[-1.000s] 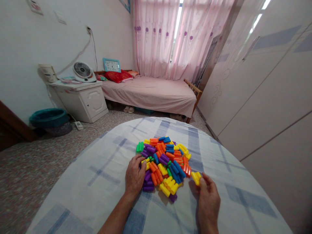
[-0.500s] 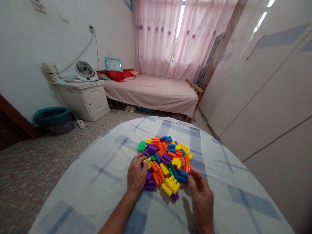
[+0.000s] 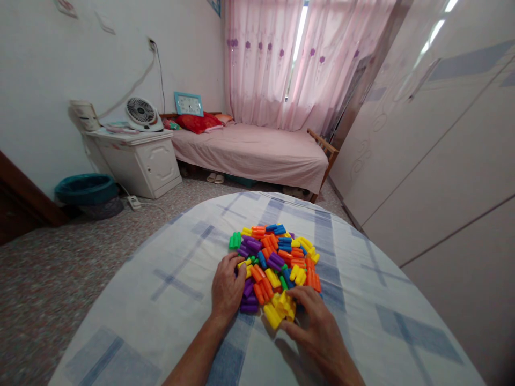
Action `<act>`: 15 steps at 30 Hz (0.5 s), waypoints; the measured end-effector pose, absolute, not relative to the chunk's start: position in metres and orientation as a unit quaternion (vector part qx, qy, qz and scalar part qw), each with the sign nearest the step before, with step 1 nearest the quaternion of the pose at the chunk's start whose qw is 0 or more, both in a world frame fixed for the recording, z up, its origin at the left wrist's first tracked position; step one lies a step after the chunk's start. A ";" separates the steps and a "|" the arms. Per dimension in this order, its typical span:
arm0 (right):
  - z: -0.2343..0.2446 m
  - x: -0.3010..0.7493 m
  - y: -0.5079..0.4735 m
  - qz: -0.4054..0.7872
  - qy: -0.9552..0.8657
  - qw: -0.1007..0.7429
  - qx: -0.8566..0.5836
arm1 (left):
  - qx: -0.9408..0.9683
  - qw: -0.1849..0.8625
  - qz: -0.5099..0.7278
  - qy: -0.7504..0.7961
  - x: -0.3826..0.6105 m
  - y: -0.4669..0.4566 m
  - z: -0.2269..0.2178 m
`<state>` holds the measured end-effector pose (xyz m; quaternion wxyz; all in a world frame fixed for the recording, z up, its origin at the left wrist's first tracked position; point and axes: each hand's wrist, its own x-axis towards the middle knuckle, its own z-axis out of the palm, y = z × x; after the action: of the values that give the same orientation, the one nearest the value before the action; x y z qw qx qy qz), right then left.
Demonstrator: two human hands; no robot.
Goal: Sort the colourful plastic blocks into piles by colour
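A pile of colourful plastic building blocks (image 3: 277, 257) in orange, purple, yellow, blue and green lies on a round table with a white and blue checked cloth (image 3: 181, 300). My left hand (image 3: 226, 289) rests flat against the pile's near left side, touching purple and yellow pieces. My right hand (image 3: 314, 327) lies over the pile's near right edge, fingers spread on yellow blocks (image 3: 281, 310). Whether it grips any of them cannot be made out.
Beyond the table stand a pink-covered bed (image 3: 257, 153), a white bedside cabinet (image 3: 137, 161) with a small fan (image 3: 140, 113), and a teal basin (image 3: 84, 188) on the floor. White wardrobe doors (image 3: 434, 139) run along the right.
My right hand moved left from the table's right side onto the pile's near edge; the yellow piece it held a second ago is no longer seen apart. My left hand stayed put.
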<state>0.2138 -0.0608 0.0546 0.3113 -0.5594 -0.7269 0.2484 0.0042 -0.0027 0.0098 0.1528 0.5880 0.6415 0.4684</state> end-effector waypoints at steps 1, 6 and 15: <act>0.053 0.214 -0.060 0.243 -0.730 0.308 -0.559 | 0.588 0.153 0.468 0.642 0.004 -0.003 0.010; 0.041 0.215 -0.059 0.218 -0.714 0.362 -0.559 | 0.592 0.152 0.457 0.646 0.004 -0.002 0.007; 0.029 0.260 -0.037 0.169 -0.424 0.510 -0.729 | 0.597 0.147 0.448 0.648 0.003 -0.001 0.006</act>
<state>0.2598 -0.0366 0.0292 0.5099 -0.7292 -0.4241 0.1688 0.0034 -0.0013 0.0062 0.1474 0.5974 0.6484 0.4484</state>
